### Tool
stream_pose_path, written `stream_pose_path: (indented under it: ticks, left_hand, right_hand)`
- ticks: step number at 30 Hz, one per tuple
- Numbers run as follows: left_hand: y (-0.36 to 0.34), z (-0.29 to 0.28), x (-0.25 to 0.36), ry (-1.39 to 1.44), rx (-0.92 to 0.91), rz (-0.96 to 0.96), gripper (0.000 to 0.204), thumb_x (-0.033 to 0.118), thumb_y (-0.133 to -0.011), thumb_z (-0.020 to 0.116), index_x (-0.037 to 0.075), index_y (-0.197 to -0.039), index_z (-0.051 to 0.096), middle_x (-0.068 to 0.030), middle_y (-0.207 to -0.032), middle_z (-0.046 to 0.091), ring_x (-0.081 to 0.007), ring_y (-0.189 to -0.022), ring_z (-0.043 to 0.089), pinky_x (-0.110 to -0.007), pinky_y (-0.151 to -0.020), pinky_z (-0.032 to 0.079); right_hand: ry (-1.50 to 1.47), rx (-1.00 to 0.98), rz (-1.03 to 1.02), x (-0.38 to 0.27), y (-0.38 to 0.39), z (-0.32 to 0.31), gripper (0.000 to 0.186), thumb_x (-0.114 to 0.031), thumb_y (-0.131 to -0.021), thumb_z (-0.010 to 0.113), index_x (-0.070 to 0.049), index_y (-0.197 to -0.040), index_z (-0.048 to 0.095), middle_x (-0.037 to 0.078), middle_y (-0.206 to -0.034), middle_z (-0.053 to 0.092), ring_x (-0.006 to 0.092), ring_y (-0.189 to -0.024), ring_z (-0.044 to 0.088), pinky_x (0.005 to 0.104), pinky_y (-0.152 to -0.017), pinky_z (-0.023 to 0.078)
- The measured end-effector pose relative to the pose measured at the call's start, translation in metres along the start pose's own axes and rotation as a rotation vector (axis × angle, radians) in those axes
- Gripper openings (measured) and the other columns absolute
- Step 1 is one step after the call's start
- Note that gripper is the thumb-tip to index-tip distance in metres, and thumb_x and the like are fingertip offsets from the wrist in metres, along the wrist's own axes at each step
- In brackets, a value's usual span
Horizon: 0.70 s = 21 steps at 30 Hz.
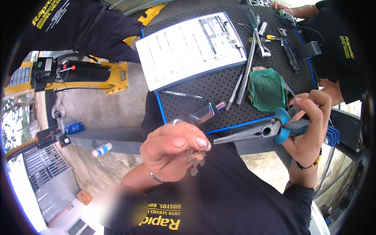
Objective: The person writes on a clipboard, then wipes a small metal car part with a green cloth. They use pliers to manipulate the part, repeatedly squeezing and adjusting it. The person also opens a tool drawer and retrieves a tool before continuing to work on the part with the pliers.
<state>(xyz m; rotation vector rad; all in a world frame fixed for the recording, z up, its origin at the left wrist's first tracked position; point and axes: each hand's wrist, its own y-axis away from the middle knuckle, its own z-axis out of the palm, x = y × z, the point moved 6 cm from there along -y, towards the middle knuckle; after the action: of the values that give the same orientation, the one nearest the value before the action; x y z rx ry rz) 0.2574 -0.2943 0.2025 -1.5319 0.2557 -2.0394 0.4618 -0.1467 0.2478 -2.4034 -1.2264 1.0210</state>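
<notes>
In front of my chest, my left hand pinches a small bent metal clip between its fingers; part of the clip is hidden by them. My right hand grips long-nose pliers by their blue handles. The pliers' narrow jaws point left and look nearly together. Their tips are close beside my left fingertips; whether they touch cannot be told. Behind the pliers, a green cloth-like piece lies on the black perforated tabletop.
A clipboard with a printed sheet, a pen, a glossy perfume-like bottle and long metal bars lie on the table. Co-workers stand at far left and far right, one with a hand by a small device. A yellow lift stands left.
</notes>
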Motion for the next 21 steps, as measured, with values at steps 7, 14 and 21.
stream_pose_path:
  ticks: [7, 14, 21]
  left_hand:
    - [-0.002, -0.001, -0.002, 0.086, 0.015, 0.037, 0.037, -0.013, -0.085, 0.057, 0.009, -0.114, 0.050, -0.0194, -0.113, 0.050, -0.0363, -0.101, 0.064, -0.043, -0.085, 0.059]
    - [-0.004, 0.010, -0.003, 0.106, -0.014, 0.067, 0.040, -0.016, -0.083, 0.057, 0.009, -0.113, 0.050, -0.0188, -0.115, 0.050, -0.0400, -0.106, 0.062, -0.046, -0.089, 0.057]
    - [-0.003, 0.013, -0.003, 0.069, -0.031, 0.094, 0.041, -0.018, -0.080, 0.059, 0.009, -0.111, 0.052, -0.0192, -0.116, 0.050, -0.0396, -0.106, 0.062, -0.044, -0.089, 0.057]
  right_hand:
    - [-0.175, -0.057, -0.016, 0.002, 0.031, 0.042, 0.037, -0.015, -0.054, 0.084, -0.004, -0.064, 0.049, 0.007, -0.070, 0.043, 0.0309, -0.076, 0.060, 0.0365, -0.060, 0.046]
    - [-0.092, 0.004, -0.018, -0.006, 0.033, 0.037, 0.034, -0.016, -0.053, 0.082, -0.004, -0.061, 0.051, 0.007, -0.070, 0.037, 0.0329, -0.083, 0.060, 0.0382, -0.066, 0.044]
    - [0.012, -0.039, -0.135, -0.007, 0.028, 0.024, 0.037, -0.016, -0.056, 0.082, -0.003, -0.061, 0.048, 0.008, -0.070, 0.038, 0.0339, -0.084, 0.060, 0.0374, -0.063, 0.042]
